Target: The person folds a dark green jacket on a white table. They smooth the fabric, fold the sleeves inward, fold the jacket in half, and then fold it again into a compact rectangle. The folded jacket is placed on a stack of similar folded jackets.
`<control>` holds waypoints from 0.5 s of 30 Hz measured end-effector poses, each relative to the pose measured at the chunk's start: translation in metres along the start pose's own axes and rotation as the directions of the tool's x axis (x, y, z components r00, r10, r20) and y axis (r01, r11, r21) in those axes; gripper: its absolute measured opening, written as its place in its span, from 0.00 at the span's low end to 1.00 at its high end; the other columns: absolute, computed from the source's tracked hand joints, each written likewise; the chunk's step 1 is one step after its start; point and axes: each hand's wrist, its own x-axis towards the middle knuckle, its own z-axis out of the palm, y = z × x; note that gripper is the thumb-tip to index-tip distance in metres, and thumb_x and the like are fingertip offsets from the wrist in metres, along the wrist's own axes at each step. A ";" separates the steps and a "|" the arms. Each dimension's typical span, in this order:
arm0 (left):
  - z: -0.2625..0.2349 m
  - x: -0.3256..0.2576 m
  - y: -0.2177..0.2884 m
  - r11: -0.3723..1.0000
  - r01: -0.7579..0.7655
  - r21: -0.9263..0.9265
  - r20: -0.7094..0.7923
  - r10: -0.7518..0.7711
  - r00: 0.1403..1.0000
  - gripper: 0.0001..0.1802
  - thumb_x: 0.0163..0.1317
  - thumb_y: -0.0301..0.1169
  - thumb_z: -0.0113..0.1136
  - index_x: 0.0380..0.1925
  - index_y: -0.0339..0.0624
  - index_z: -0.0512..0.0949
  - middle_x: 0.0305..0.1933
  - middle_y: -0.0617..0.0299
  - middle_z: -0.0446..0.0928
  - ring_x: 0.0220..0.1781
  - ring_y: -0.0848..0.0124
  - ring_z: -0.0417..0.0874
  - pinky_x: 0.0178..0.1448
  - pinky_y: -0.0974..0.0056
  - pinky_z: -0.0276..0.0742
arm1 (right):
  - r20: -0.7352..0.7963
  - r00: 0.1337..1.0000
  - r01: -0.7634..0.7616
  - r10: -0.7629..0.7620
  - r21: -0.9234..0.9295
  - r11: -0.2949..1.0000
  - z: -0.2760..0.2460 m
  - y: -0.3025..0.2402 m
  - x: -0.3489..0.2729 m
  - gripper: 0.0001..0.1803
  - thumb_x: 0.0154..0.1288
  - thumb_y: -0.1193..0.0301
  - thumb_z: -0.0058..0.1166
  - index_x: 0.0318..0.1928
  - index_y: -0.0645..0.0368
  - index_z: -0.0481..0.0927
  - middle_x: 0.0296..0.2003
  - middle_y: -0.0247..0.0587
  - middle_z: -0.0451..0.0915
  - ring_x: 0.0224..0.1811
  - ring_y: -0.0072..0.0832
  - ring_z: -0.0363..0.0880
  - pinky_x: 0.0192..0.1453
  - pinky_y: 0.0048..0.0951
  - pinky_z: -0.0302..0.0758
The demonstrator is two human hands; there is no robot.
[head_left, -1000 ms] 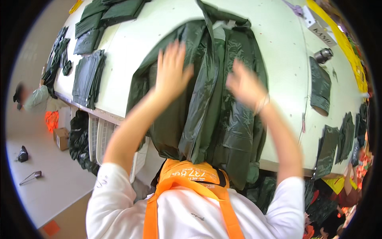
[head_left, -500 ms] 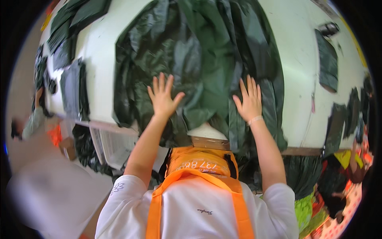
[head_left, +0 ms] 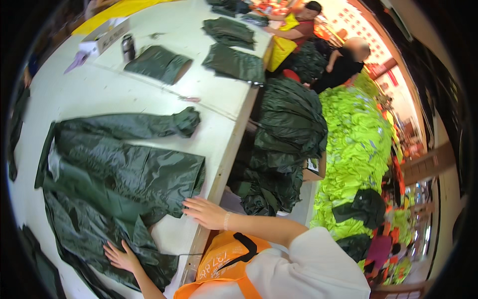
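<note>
The dark green raincoat (head_left: pixel 119 174) lies spread flat on the white table (head_left: pixel 149 89), filling the left and lower left of the frame, with 1 sleeve (head_left: pixel 144 124) stretched toward the centre and its cuff bunched up. Its lower part reaches the table's near edge at the bottom of the frame.

The likeliest trouble is the slick fabric sliding: part of the coat sits close to the table edge, so a push toward that edge could drag it off onto the floor. A second risk is that creases get pressed in rather than out, since the cloth is already wrinkled around both hands and the 2 palms sit well apart, leaving the stretch between them loose.

The left hand (head_left: pixel 121 257), at the bottom left, rests palm down on the coat's lower part, fingers spread and flat, forearm coming up from the bottom edge. The right hand (head_left: pixel 205 212), lower centre, lies palm down at the coat's hem beside the table edge, fingers extended, slightly apart and pointing left, wrist carrying a pale bracelet. Neither hand grips or pinches anything.

Farther out, folded green pieces (head_left: pixel 234 62) and a dark can (head_left: pixel 128 47) sit in the upper part of the table, a heap of green coats (head_left: pixel 284 144) stands right of centre, and bright yellow-green clothing (head_left: pixel 353 149) fills the right.
</note>
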 end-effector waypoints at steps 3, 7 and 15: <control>0.002 0.000 0.003 0.999 0.004 -0.051 0.044 -0.002 0.999 0.37 0.64 0.62 0.42 0.69 0.58 0.58 0.75 0.67 0.51 0.74 0.59 0.53 0.69 0.38 0.50 | 0.007 0.925 -0.380 0.381 -0.052 0.923 -0.040 0.002 -0.089 0.23 0.58 0.71 0.54 0.55 0.60 0.72 0.58 0.52 0.69 0.63 0.44 0.65 0.68 0.44 0.60; -0.006 0.009 0.006 0.966 0.121 -0.227 0.059 -0.111 0.992 0.37 0.64 0.61 0.43 0.66 0.52 0.62 0.71 0.60 0.59 0.72 0.58 0.59 0.70 0.44 0.53 | -0.033 0.617 -0.787 0.786 0.011 0.617 -0.023 0.018 -0.208 0.25 0.57 0.70 0.55 0.57 0.60 0.71 0.56 0.54 0.72 0.58 0.47 0.70 0.63 0.42 0.67; -0.072 0.000 0.104 0.653 -0.434 -0.621 -0.395 0.218 0.893 0.28 0.62 0.37 0.59 0.56 0.26 0.68 0.56 0.38 0.70 0.58 0.44 0.70 0.63 0.50 0.65 | -0.555 0.264 -0.530 0.789 0.600 0.599 -0.136 -0.001 -0.206 0.19 0.66 0.69 0.51 0.55 0.62 0.74 0.47 0.43 0.80 0.48 0.28 0.79 0.54 0.26 0.74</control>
